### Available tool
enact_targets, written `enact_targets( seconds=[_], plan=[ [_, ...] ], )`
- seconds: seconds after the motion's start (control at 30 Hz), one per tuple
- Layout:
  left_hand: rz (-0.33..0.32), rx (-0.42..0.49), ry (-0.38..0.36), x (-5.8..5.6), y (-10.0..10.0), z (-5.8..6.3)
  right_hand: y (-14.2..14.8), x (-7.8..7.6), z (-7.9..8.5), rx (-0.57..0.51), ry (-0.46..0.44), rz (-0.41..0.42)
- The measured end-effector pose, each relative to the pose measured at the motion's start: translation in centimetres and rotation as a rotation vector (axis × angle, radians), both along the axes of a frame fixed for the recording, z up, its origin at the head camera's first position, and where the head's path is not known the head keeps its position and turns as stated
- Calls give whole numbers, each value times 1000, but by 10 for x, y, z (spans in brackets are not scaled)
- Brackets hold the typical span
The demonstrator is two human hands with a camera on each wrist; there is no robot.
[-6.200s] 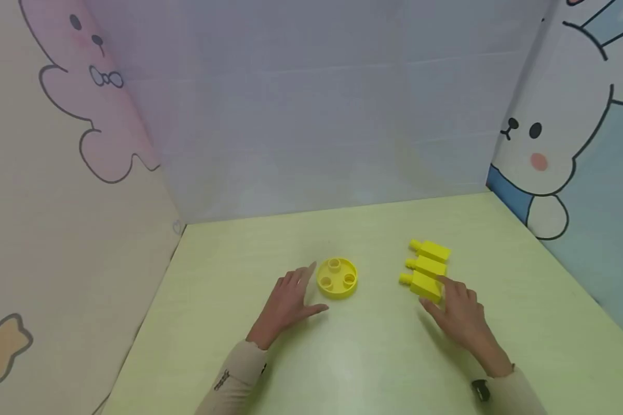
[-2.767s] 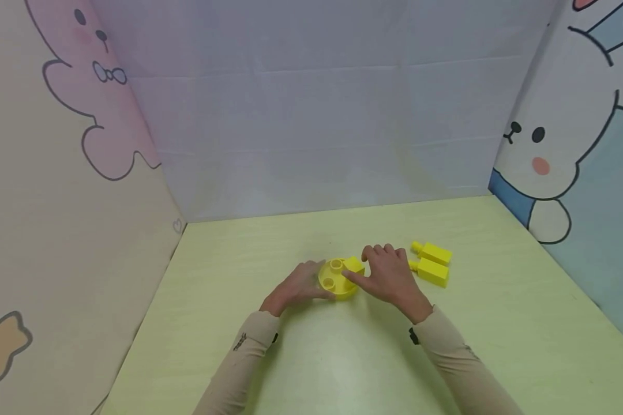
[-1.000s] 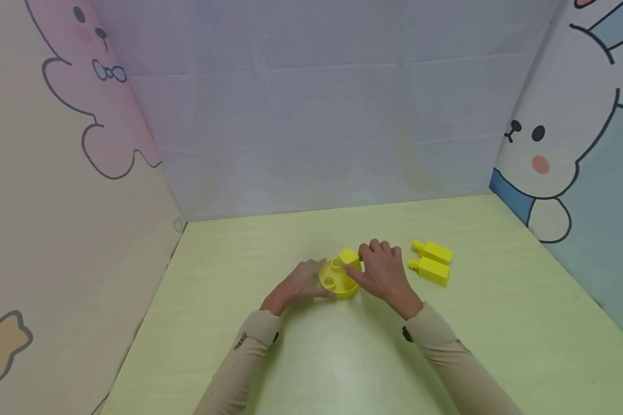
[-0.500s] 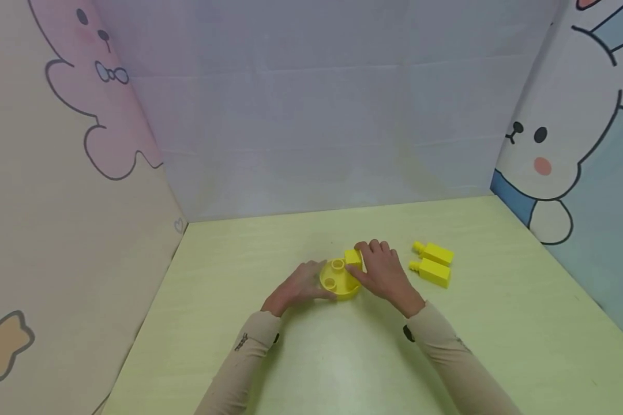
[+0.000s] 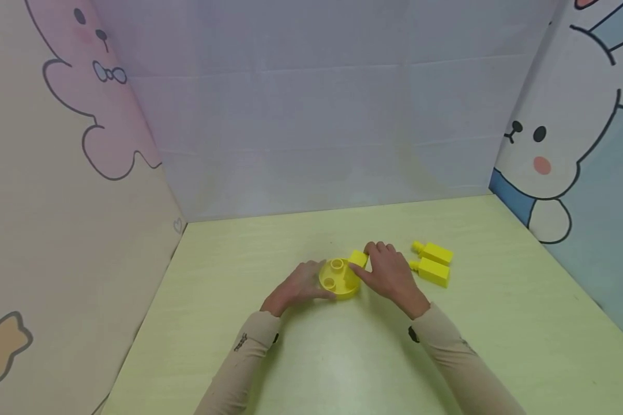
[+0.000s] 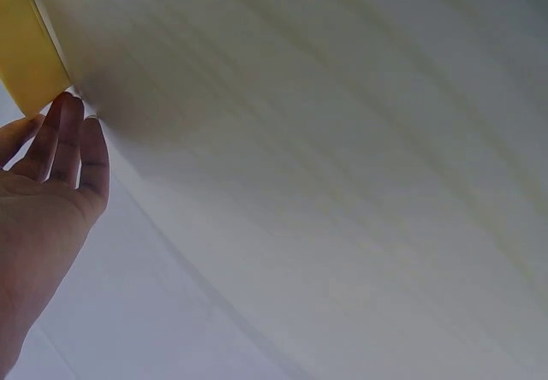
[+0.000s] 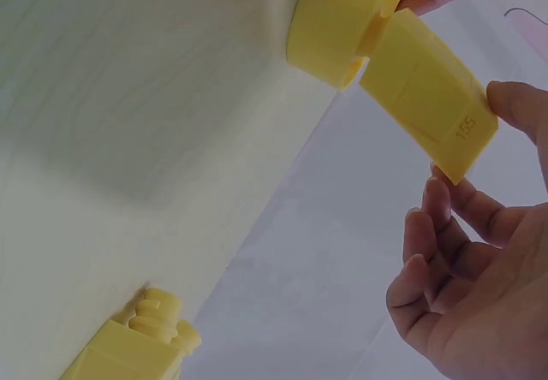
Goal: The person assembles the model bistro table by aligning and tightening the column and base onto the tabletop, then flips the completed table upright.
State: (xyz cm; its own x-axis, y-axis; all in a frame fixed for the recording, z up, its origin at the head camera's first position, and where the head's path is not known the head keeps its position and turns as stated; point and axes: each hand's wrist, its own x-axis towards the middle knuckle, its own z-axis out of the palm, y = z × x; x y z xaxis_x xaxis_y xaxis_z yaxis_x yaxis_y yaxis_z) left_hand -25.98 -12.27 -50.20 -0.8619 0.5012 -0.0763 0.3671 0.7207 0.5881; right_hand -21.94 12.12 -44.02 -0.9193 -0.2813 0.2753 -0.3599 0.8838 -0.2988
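Note:
My left hand (image 5: 300, 282) grips a round yellow base (image 5: 346, 295) by its left side, thumb at the near rim and fingers at the far side. Two ring-shaped sockets show inside the base. My right hand (image 5: 393, 278) pinches a yellow block (image 5: 358, 258) between thumb and index finger. This block stands over the base's right socket and leans to the right; its lower end is down at the socket, mostly hidden. In the right wrist view, the block (image 7: 428, 93) bears the number 155 and slants out from the base (image 7: 330, 33).
Two more yellow blocks with knobbed ends lie side by side right of my right hand: a far block (image 5: 436, 253) and a near block (image 5: 433, 272). Behind the pale table (image 5: 311, 363) rises a plain cloth wall (image 5: 311, 132), with cartoon-printed walls on both sides.
My right hand has brought the nearest of three blocks over to the base, which my left hand came to grip. Over the last second the block's top has tipped rightward.

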Motion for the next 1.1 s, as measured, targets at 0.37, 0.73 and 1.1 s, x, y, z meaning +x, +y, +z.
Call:
enact_targets(
  seconds=[0.37, 0.73, 1.1],
  plan=[
    [-12, 0, 8, 1, -1, 1, 3, 4, 4, 29, 9, -55],
    [0, 5, -10, 1, 1, 2, 10, 6, 11, -1, -93, 12],
    [-11, 9, 19, 2, 1, 3, 13, 8, 11, -7, -117, 0]
  ],
)
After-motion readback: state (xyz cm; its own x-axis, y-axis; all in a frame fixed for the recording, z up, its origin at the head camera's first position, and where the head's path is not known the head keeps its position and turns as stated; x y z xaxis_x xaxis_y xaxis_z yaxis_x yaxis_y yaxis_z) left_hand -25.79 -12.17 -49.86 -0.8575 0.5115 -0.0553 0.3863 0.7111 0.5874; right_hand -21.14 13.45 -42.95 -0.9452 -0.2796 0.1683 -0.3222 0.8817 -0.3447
